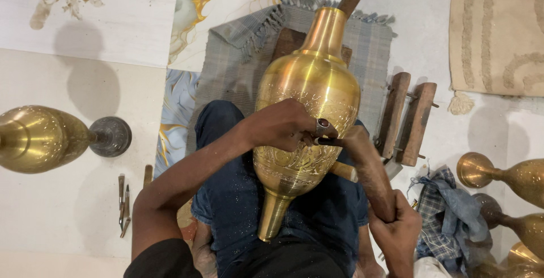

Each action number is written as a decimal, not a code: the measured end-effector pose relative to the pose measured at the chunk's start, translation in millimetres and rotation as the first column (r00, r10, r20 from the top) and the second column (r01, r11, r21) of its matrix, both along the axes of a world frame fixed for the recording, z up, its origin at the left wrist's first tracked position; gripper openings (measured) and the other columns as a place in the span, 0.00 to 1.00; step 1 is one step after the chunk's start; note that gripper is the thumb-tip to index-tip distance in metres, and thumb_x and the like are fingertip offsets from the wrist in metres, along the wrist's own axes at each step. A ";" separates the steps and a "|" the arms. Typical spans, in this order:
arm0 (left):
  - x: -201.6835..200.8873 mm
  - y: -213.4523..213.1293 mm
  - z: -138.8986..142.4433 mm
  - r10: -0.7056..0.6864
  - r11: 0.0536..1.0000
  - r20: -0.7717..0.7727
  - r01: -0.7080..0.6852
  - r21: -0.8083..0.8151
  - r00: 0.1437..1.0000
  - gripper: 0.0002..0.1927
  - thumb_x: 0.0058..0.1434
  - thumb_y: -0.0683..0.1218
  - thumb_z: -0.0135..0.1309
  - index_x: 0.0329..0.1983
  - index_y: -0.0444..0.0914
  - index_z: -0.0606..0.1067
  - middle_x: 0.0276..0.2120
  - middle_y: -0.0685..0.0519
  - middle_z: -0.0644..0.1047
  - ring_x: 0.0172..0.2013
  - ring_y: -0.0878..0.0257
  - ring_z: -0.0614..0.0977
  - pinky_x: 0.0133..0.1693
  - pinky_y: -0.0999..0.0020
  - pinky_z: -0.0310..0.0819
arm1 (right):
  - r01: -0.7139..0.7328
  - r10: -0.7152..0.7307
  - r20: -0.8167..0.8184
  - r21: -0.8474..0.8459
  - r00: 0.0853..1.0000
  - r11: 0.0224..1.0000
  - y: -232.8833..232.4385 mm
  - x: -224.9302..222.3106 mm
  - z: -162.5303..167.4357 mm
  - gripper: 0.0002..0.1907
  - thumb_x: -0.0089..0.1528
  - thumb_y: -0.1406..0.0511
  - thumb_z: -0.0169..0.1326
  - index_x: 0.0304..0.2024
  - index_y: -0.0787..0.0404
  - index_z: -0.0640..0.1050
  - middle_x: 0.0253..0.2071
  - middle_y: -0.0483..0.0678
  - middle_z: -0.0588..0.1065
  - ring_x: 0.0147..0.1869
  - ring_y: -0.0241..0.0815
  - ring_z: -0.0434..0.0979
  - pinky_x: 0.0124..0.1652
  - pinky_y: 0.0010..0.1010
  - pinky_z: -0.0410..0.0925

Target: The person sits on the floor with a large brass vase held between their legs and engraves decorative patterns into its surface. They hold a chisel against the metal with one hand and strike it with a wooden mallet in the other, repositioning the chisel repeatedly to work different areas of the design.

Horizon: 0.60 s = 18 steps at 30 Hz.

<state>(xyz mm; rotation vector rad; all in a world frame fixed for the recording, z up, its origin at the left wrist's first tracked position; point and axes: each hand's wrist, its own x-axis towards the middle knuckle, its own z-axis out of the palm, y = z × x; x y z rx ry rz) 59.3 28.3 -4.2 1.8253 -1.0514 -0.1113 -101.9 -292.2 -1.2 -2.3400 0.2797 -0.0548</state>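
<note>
Brass vase [309, 94] lies across our lap on the blue jeans [238, 198], neck pointing away over a grey mat [238, 57]. Our left hand [283, 125] rests on its engraved belly, pinching a small chisel [328, 141] (tip against the metal). Just right, our right hand [396, 224] grips a wooden mallet [368, 167].

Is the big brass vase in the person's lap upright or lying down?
Lying down: the vase rests lengthwise across the lap, one narrow end toward the mat, the other toward the person's body.
</note>
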 end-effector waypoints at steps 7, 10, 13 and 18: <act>6.8 1.4 0.5 -0.041 0.997 0.105 0.048 -0.065 0.994 0.22 0.42 0.36 0.61 0.42 0.43 0.75 0.28 0.51 0.81 0.30 0.56 0.84 0.32 0.62 0.77 | -0.020 0.016 -0.059 -0.068 0.998 0.997 -11.5 -3.0 -7.2 0.08 0.54 0.73 0.61 0.35 0.68 0.76 0.22 0.47 0.70 0.28 0.33 0.65 0.31 0.30 0.63; 5.1 1.0 4.5 -0.069 0.995 0.014 0.069 -0.065 0.998 0.35 0.44 0.35 0.58 0.61 0.44 0.75 0.31 0.52 0.82 0.32 0.59 0.86 0.34 0.64 0.79 | -0.040 0.039 0.017 0.104 0.999 0.994 -6.9 -4.3 -8.5 0.09 0.55 0.71 0.60 0.38 0.66 0.77 0.24 0.44 0.73 0.30 0.29 0.67 0.31 0.27 0.64; 5.3 -0.3 8.7 -0.036 0.999 0.056 0.034 0.036 0.998 0.34 0.46 0.34 0.60 0.59 0.45 0.78 0.27 0.52 0.82 0.27 0.57 0.84 0.30 0.61 0.75 | -0.015 -0.023 0.153 0.244 0.988 0.970 -1.4 -1.9 -8.1 0.13 0.54 0.71 0.64 0.40 0.66 0.76 0.30 0.45 0.72 0.34 0.29 0.67 0.35 0.26 0.63; 9.7 -2.2 13.3 -0.049 0.998 0.061 0.046 0.046 0.997 0.34 0.46 0.36 0.63 0.59 0.47 0.77 0.29 0.53 0.83 0.29 0.59 0.85 0.31 0.63 0.76 | -0.045 0.044 0.015 0.082 0.999 0.996 -7.4 3.0 0.6 0.15 0.51 0.73 0.59 0.42 0.68 0.77 0.28 0.45 0.75 0.34 0.30 0.70 0.35 0.27 0.66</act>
